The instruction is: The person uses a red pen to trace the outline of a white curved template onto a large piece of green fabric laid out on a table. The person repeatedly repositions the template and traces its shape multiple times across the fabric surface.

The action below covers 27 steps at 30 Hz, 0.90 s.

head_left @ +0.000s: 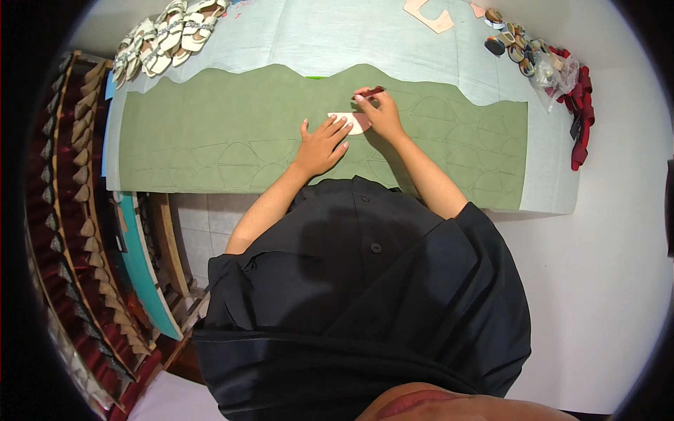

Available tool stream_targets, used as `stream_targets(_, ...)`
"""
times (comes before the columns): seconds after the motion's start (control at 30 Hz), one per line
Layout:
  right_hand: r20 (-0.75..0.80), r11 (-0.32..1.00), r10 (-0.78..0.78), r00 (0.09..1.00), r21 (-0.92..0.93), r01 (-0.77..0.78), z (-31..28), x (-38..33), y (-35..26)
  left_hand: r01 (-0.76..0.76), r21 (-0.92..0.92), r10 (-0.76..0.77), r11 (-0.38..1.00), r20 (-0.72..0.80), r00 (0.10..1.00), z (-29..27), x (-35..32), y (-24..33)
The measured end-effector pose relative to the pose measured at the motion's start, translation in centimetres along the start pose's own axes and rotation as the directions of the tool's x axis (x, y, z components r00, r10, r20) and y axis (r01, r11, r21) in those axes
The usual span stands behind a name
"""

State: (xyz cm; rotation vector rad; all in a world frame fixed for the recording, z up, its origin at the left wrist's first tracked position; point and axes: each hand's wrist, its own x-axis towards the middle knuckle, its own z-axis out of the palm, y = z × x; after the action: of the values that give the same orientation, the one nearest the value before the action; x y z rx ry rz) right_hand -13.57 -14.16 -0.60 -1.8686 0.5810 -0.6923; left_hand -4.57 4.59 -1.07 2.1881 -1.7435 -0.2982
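A wide sheet of green material [210, 105], probably leather or something like it, lies across the table with thin curved outlines drawn on its near and right parts. My left hand [324, 146] rests flat on it with fingers spread, the fingertips pressing a small white curved template [359, 124] against the sheet. Just right of the template, my right hand [383, 116] is closed around a dark red pen [374, 92], held slanted above the sheet. The pen's tip is too small to make out.
A pale cloth [295, 35] covers the table. White sandals [168, 38] stand at the far left. At the far right are shoe pieces [516, 49], a clear plastic bag [551, 77] and red straps [583, 105]. A cut-out beige piece [430, 17] lies at the back. Racks of footwear [84, 189] stand left.
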Motion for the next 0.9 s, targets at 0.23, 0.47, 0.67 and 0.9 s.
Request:
stream_targets(0.23,0.127,0.980,0.176,0.976,0.069,-0.185,3.5,0.7,-0.2,-0.024,0.012,0.025,1.000,-0.075,0.997,0.7,-0.2,-0.3)
stream_targets(0.47,0.087,0.993,0.121,0.989,-0.002,-0.121,4.8,0.6,1.4,-0.026,0.018,0.027,1.000,-0.076,0.997,0.7,-0.1,-0.2)
stream_targets(0.67,0.092,0.991,0.134,0.987,-0.003,-0.134,4.7,0.4,1.4,-0.028,0.017,0.030,0.999,-0.090,0.996,0.9,-0.1,-0.4)
stream_targets(0.9,0.100,0.965,0.072,0.992,-0.258,-0.044,4.6,0.0,0.6,-0.003,0.002,0.003,1.000,-0.081,0.997,0.9,0.0,-0.3)
